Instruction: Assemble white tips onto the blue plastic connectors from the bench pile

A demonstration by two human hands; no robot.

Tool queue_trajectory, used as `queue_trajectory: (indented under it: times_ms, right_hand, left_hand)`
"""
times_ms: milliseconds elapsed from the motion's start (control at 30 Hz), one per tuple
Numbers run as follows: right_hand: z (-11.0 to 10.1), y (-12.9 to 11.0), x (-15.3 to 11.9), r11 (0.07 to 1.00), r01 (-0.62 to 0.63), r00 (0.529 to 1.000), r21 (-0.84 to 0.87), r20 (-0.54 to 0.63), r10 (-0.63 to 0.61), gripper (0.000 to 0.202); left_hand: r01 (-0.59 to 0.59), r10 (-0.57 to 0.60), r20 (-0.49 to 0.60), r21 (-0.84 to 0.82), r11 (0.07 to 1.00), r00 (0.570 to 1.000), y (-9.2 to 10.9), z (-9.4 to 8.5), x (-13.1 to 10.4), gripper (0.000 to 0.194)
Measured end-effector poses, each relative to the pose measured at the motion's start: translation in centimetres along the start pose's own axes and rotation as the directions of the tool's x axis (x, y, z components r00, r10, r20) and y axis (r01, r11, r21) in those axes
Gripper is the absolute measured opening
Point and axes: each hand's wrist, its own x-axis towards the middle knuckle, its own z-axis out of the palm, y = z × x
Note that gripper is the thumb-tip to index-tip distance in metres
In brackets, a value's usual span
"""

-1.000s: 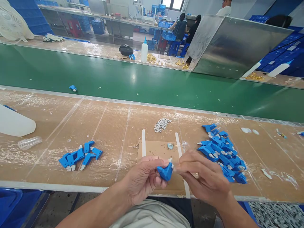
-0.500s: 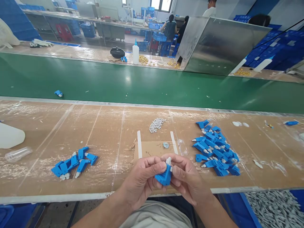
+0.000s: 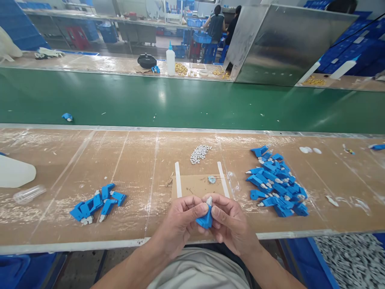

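A blue plastic part with a light grey tip (image 3: pixel 205 219) is held between both hands, just above the table's front edge. My left hand (image 3: pixel 184 218) pinches it from the left, thumb near the grey tip. From the right, my right hand (image 3: pixel 229 220) closes thumb and fingers on its side. Just beyond the hands lies a cardboard sheet (image 3: pixel 195 185) with white tape strips, and on it a small light-blue blob with a stick (image 3: pixel 211 179). Farther back is a little heap of small grey pieces (image 3: pixel 199 154).
A large pile of blue parts (image 3: pixel 275 180) lies on the right, a smaller group (image 3: pixel 95 204) on the left. Behind the table runs a green conveyor belt (image 3: pixel 135 102) carrying one blue part (image 3: pixel 67 117). A bin of grey pieces (image 3: pixel 353 257) stands below right.
The right thumb has pressed in against the blue part's side, covering the small light piece that showed there. The view has tilted down slightly.
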Motion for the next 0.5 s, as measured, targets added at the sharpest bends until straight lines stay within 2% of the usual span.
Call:
queue_trajectory:
  times_ms: [200,300,500]
  right_hand:
    - [-0.6,-0.7,0.0,0.999,-0.019,0.999,0.044,0.040,0.017,0.045]
    - [-0.4,-1.3,-0.4,1.000,-0.002,1.000,0.026,0.017,0.001,0.042]
    - [0.2,-1.9,-1.2,0.991,0.039,0.999,-0.131,-0.032,-0.044,0.036]
  left_hand:
    - [0.006,-0.001,0.065,-0.066,0.998,0.998,-0.1,0.6,0.5,0.025]
    - [0.020,-0.015,0.081,-0.064,0.998,0.997,-0.3,0.4,0.8,0.024]
    - [0.076,-0.064,0.128,-0.087,0.993,0.990,-0.7,0.0,0.7,0.023]
